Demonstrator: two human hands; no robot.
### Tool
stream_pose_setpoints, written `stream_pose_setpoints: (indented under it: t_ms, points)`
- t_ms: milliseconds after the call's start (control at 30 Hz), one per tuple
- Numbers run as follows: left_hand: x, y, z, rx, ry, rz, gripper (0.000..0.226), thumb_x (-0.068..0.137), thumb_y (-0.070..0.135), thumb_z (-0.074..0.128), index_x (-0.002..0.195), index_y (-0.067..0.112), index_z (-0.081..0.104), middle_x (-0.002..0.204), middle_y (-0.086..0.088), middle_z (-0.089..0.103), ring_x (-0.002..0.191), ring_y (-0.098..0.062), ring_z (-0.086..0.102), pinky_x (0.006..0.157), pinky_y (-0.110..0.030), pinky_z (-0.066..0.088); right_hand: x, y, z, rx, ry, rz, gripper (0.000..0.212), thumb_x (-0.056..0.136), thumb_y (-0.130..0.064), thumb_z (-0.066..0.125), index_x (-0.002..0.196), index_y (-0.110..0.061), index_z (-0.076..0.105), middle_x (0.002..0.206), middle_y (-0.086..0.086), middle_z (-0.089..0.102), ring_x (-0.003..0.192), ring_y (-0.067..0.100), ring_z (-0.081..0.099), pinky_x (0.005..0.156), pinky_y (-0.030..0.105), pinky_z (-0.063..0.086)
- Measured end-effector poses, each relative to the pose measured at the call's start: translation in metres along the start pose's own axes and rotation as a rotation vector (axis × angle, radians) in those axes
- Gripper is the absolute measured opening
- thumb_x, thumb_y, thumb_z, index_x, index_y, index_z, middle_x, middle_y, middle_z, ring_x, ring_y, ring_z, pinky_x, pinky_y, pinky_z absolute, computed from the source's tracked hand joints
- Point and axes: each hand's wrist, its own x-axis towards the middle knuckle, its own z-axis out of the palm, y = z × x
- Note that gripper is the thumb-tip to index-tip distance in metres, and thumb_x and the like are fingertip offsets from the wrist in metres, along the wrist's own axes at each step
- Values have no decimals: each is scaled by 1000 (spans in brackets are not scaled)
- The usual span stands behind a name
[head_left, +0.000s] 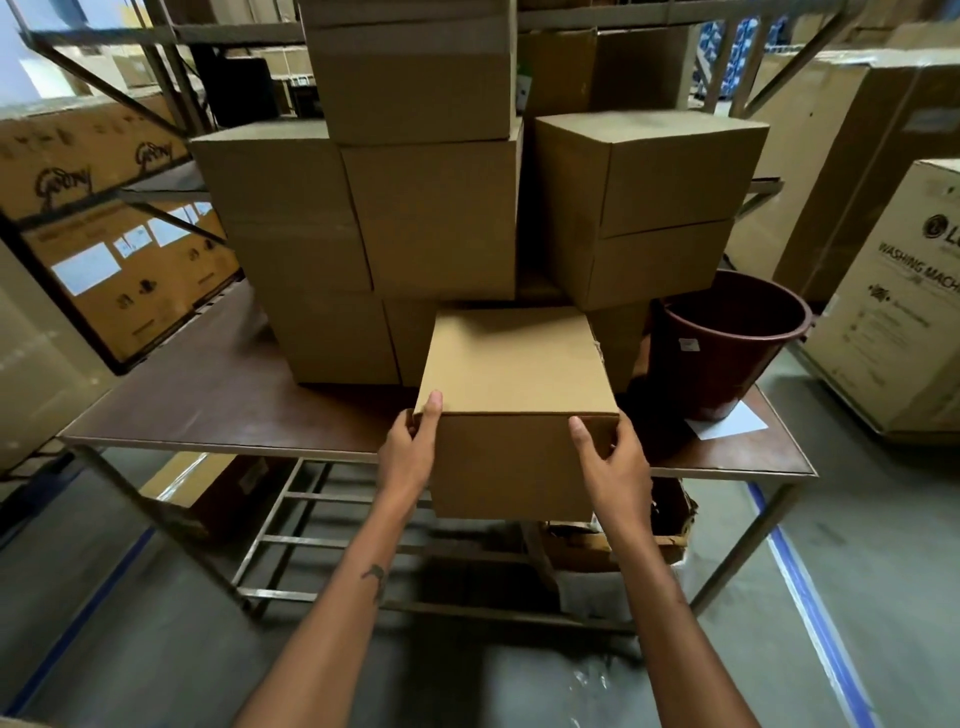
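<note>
the person held a plain cardboard box (511, 364) between both hands, at the near edge of the brown surface (218, 405). the box's near face hung out past that edge; whether its base rested on the surface could not be told. the left hand (408, 452) clasped the near left corner, thumb up along the top edge and fingers wrapped round the side. the right hand (610, 460) clasped the near right corner, thumb on the front face and fingers curled round the side. the hands were apart, one at each side of the box. just behind it stood a stack of cardboard boxes (431, 218) on the same surface. a dark red bucket (727, 353) sat to the right of the stack, on a white sheet of paper (732, 423).
</note>
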Motion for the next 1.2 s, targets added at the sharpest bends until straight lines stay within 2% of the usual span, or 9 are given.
stream_pose_setpoints:
  t_ms: [233,333,500,600,733,833,900,1000,1200]
  points:
    - [-12,-22,-9,-119,18,-19,114,75,110,36,157,33,52,148,-2,64,133,-28,61,110,-60,53,-29,-27,4,-163,228,-174,95,83,-63,83,160,-26,43,151,2,53,139,23,45,117,55,38]
    - [-17,-22,-13,-94,51,-37,121,73,112,27,163,33,43,156,-5,59,139,-33,58,112,-63,51,-22,-32,6,-182,194,-209,95,82,-66,84,159,-30,43,151,-1,52,138,22,45,117,54,40]
    - [-17,-7,-17,9,29,-4,124,74,111,28,159,23,47,148,-5,63,135,-31,60,113,-59,50,-8,-28,1,-142,113,-157,96,82,-61,87,159,-25,42,150,1,54,140,23,48,114,59,47]
    - [-22,-12,-21,4,36,-9,113,80,108,28,161,31,43,153,-4,59,136,-31,59,109,-60,52,-21,-28,0,-148,137,-217,97,82,-56,88,162,-29,40,149,0,52,137,21,44,116,58,43]
    - [-42,-33,-22,-169,105,65,61,103,82,30,148,42,40,137,-7,63,110,-18,65,76,-38,55,-40,-43,0,-207,171,-385,100,82,-53,89,166,-37,36,151,-6,45,135,18,38,108,43,27]
    - [-53,-58,-13,-398,131,-26,55,100,85,37,144,52,41,151,-7,54,123,-30,65,84,-58,65,-45,-61,0,-252,171,-570,98,84,-50,89,165,-32,38,152,-6,46,135,20,40,105,43,33]
    - [-61,-74,-1,-548,111,-139,55,101,84,41,145,51,44,153,-6,53,124,-44,65,78,-73,62,-46,-70,4,-315,137,-691,96,86,-49,88,165,-26,39,155,-5,48,138,22,43,108,46,42]
    - [-75,-81,21,-781,31,-286,50,105,73,41,144,43,48,146,-7,60,118,-54,68,76,-74,61,-46,-77,13,-472,86,-768,94,87,-46,86,165,-27,37,160,-6,47,147,21,42,115,49,38]
    - [-76,-104,51,-892,-44,-452,52,112,62,37,153,32,43,154,-13,57,133,-44,61,92,-70,60,-49,-65,40,-600,-55,-816,81,90,-21,83,160,-32,44,164,-9,46,150,18,38,115,45,36]
